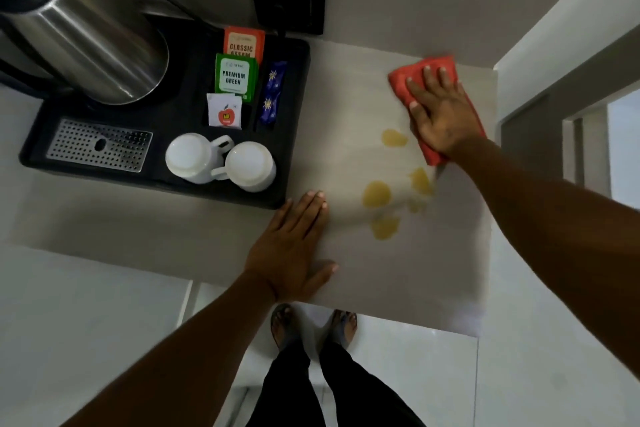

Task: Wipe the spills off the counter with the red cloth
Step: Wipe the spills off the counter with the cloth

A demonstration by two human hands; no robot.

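Both forearms reach in from the bottom of the frame, bare, over dark trousers and sandalled feet on a pale floor. Left hand (289,246) lies flat on the counter (214,239) near its front edge, palm down, fingers straight and close together, thumb splayed to the right; it holds nothing. Its fingertips sit just beside the near right corner of the black tray (294,107).

Right hand (438,111) is spread open, palm down, pressing on the red cloth (401,78) at the far right of the counter, near the back wall. Fingers point away from the person, slightly fanned. Cloth shows beyond the fingertips, at the left of the hand and along the wrist side; the rest is hidden under the palm.

Yellow spills (376,193) lie on the counter between the two hands: one blot just left of the cloth's near end, the rest grouped nearer the front, one touching or almost touching the cloth's lower corner, cannot tell which.

On the tray: a steel kettle (86,42) at the far left, a perforated metal drip grate (100,146) in front of it, two white cups (221,161) upside down side by side, tea sachets (236,74) marked "Classic Assam" and "Premium Green", a small white sachet and blue packets (273,94) to their right. A black wall socket (287,2) sits behind the tray.
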